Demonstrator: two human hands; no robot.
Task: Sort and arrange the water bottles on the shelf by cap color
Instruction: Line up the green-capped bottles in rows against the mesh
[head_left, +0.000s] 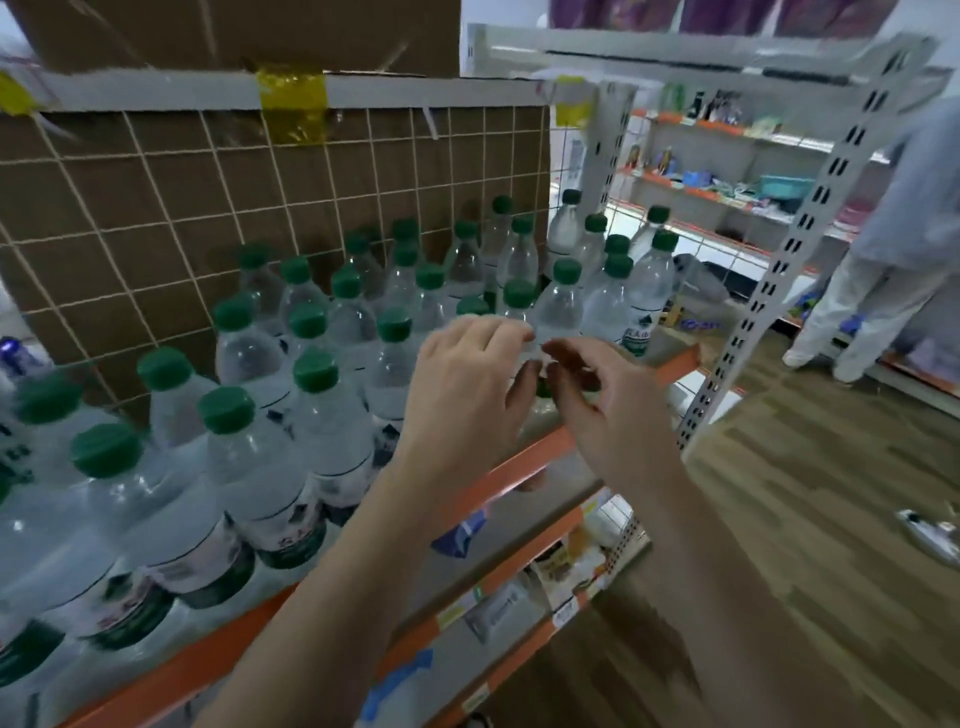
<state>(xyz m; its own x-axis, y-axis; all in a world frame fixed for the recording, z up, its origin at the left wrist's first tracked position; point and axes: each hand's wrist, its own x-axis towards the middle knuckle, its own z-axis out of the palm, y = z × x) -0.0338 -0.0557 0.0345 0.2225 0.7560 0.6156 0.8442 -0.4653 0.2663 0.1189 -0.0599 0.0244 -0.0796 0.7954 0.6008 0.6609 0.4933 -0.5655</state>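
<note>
Green caps top everything near the fingers (488, 332): those of the left hand (462, 389) curl over the shoulder of one bottle (519, 296) at the front of the shelf (519, 462), too blurred for me to tell whether they grip it or only touch it. Just beside them, the right hand (613, 415) hangs with loosely curled fingers and holds nothing. All around stand the other bottles (332, 431), clear, upright and packed in rows from the orange front edge back to a wire grid (156, 208) with cardboard behind it. Yellow tape (293, 101) sits on the rail above. Lower shelves (519, 566) carry packets, and to the right a person (883, 249) in pale clothes stands on the wood floor (805, 519).
</note>
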